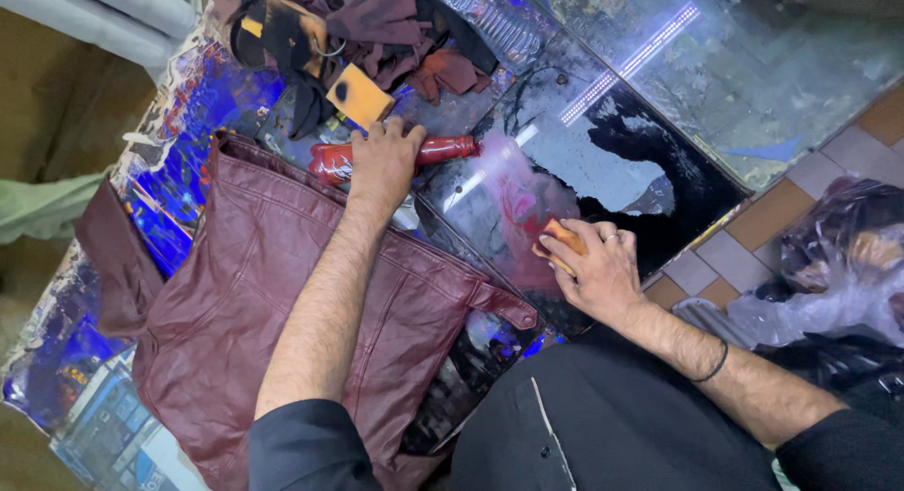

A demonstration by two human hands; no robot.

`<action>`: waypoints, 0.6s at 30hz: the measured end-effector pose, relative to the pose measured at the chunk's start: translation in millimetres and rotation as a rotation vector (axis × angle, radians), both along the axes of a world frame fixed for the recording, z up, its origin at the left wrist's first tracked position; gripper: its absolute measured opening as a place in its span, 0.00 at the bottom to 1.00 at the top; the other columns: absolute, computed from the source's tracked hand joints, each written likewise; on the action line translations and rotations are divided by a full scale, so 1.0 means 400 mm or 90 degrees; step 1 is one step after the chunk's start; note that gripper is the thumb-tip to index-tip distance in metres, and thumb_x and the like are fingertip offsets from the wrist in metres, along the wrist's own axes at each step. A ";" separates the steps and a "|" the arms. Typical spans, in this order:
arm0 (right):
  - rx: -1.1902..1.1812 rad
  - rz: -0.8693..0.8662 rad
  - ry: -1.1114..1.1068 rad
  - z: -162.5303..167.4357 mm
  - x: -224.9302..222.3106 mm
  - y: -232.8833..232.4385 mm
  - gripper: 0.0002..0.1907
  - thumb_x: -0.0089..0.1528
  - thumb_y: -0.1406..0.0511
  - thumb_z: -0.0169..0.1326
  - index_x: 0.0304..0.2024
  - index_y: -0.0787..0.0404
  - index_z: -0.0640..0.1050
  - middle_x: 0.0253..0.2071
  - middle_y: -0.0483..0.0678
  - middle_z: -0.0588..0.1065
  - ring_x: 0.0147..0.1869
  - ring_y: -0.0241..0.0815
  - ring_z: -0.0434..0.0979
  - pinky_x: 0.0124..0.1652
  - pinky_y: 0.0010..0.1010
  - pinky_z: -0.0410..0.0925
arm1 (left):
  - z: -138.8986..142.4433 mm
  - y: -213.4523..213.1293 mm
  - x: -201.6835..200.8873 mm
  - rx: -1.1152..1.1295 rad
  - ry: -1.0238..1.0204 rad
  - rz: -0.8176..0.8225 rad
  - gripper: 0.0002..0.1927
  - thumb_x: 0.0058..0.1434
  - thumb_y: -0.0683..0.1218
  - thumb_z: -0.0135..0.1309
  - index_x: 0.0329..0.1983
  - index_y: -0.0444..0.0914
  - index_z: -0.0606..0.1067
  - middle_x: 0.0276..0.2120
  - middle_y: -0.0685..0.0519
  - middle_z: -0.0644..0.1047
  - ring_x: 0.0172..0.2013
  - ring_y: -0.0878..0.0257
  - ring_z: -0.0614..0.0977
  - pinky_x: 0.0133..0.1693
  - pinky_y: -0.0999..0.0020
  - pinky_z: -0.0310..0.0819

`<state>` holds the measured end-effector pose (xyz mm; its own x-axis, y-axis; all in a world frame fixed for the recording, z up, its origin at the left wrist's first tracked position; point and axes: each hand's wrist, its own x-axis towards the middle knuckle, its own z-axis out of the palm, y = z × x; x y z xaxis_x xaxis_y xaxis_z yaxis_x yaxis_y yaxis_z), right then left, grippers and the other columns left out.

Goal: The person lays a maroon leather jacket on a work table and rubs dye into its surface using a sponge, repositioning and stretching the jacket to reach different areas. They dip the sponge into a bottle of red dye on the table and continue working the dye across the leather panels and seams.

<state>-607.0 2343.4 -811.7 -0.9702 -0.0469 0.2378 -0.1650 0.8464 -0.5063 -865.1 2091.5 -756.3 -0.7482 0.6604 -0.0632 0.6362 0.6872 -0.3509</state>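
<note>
Covering glass counter [659, 161]: maroon jacket [282, 303]

A maroon leather jacket [273, 303] lies spread over a blue printed sheet [179, 180] on the worktop. Beyond it sit a heap of dark stained rags [377, 30] and a spare orange sponge [358, 96]. A glass tabletop [753, 67] reflects a light strip. Crumpled plastic bags [838, 284] rest on the tiled floor [753, 227].
</note>
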 end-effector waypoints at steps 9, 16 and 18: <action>-0.011 0.003 -0.007 -0.009 0.000 0.005 0.24 0.53 0.61 0.63 0.53 0.45 0.80 0.58 0.47 0.70 0.56 0.53 0.68 0.49 0.48 0.60 | -0.002 0.010 -0.003 -0.005 0.014 -0.008 0.14 0.62 0.44 0.54 0.51 0.49 0.77 0.48 0.51 0.76 0.49 0.51 0.79 0.46 0.45 0.71; -0.013 -0.001 -0.008 -0.007 -0.001 0.003 0.24 0.53 0.61 0.62 0.53 0.45 0.80 0.58 0.46 0.71 0.56 0.52 0.69 0.50 0.49 0.60 | 0.007 0.019 0.000 -0.009 0.015 -0.007 0.13 0.61 0.45 0.54 0.49 0.48 0.77 0.46 0.51 0.76 0.48 0.51 0.78 0.46 0.44 0.71; -0.018 -0.003 -0.008 -0.008 -0.002 0.003 0.23 0.53 0.61 0.62 0.53 0.44 0.80 0.58 0.46 0.71 0.56 0.52 0.69 0.50 0.49 0.60 | 0.004 0.021 0.003 -0.018 0.022 -0.008 0.12 0.62 0.45 0.54 0.48 0.48 0.77 0.45 0.51 0.76 0.47 0.51 0.78 0.46 0.44 0.71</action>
<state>-607.7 2344.4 -814.9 -0.9732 -0.0352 0.2273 -0.1543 0.8329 -0.5315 -864.0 2100.0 -754.5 -0.7422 0.6678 -0.0565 0.6316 0.6688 -0.3921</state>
